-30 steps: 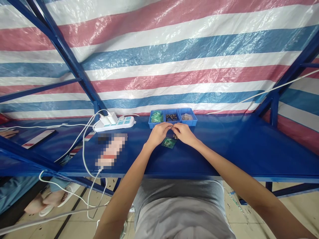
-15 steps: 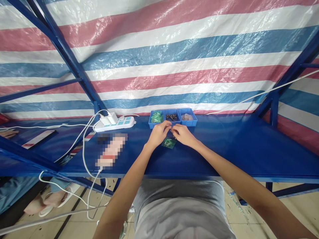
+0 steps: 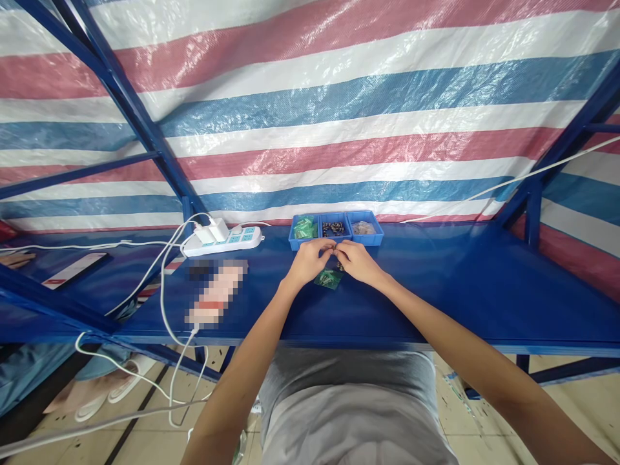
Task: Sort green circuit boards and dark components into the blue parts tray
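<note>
My left hand (image 3: 309, 259) and my right hand (image 3: 357, 261) meet at the fingertips just in front of the blue bins. Both are pinched closed around something too small and too covered to make out. Below them a green circuit board piece (image 3: 329, 279) lies on the blue table. By my right fingers sit small dark and brassy parts (image 3: 340, 265), partly covered. The left bin (image 3: 304, 231) holds green pieces in clear plastic. Small dark parts with metal bits fill the middle bin (image 3: 333, 230). In the right bin (image 3: 364, 228) are pale, clear-looking small pieces.
A white power strip (image 3: 223, 241) with plugged chargers stands left of the bins. White cables (image 3: 167, 303) run from it over the table edge. A blurred-out phone-like item (image 3: 220, 294) lies nearby. Another phone (image 3: 76, 270) and a person's hand (image 3: 17, 259) are at far left.
My fingertips have drawn closer together and shifted slightly. The small parts by my right fingers show a little more. At lower left, another person's feet have moved.
</note>
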The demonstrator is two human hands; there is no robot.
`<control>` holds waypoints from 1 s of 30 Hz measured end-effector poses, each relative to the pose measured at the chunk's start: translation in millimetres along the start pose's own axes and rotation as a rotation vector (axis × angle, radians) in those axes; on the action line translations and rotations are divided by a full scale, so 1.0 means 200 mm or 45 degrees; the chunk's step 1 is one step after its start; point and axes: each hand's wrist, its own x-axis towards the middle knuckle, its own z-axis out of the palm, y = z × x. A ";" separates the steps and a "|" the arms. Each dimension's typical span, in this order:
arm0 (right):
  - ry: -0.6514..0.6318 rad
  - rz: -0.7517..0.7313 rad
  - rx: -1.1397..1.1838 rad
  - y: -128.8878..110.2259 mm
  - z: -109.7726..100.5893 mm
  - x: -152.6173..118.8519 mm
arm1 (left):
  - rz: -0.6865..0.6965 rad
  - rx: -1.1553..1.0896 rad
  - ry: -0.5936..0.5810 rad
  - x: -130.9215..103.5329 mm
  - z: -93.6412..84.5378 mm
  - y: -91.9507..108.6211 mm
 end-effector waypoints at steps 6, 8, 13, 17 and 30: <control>-0.028 -0.009 -0.016 -0.01 -0.01 -0.01 | -0.006 0.031 0.021 0.00 0.00 -0.02; -0.020 0.000 -0.021 -0.01 -0.01 -0.01 | 0.006 0.046 0.042 0.00 0.01 -0.02; 0.034 0.045 0.012 0.00 -0.01 0.00 | 0.066 0.074 0.057 0.00 0.02 -0.03; 0.079 0.037 0.098 -0.01 -0.01 0.01 | 0.099 0.109 0.059 0.00 0.01 -0.02; 0.128 0.032 0.132 -0.01 -0.02 0.01 | 0.093 0.283 -0.061 -0.01 0.01 -0.03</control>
